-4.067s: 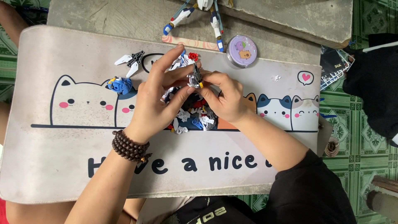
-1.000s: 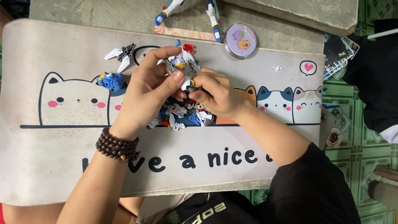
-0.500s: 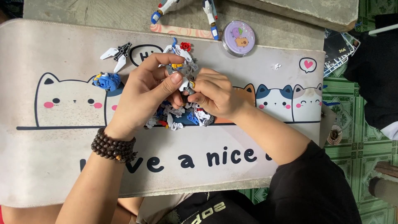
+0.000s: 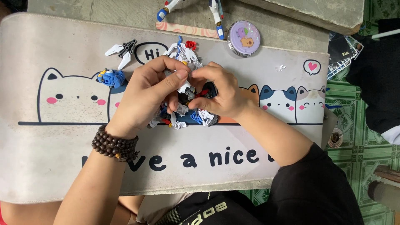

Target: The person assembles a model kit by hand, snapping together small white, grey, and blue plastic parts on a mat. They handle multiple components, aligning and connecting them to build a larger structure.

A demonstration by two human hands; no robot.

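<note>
Nearest the camera, the left hand (image 4: 146, 93), with a dark bead bracelet (image 4: 114, 144) at the wrist, and the right hand (image 4: 218, 93) were pinched together on a small model part (image 4: 185, 86) over the cat-print mat (image 4: 62, 166). Beneath them lay a pile of model pieces (image 4: 189, 116), with a blue piece (image 4: 111, 77) to the left. Farther off sat a round purple tin (image 4: 244, 38) on the table (image 4: 291, 29).

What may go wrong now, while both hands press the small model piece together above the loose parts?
1. The left hand and right hand squeeze a small model piece; a thin part might snap or slip out.
2. A dropped bit could get lost in the pile of loose parts underneath.
3. A forearm might nudge the blue part or white winged part on the cat-print mat.
</note>
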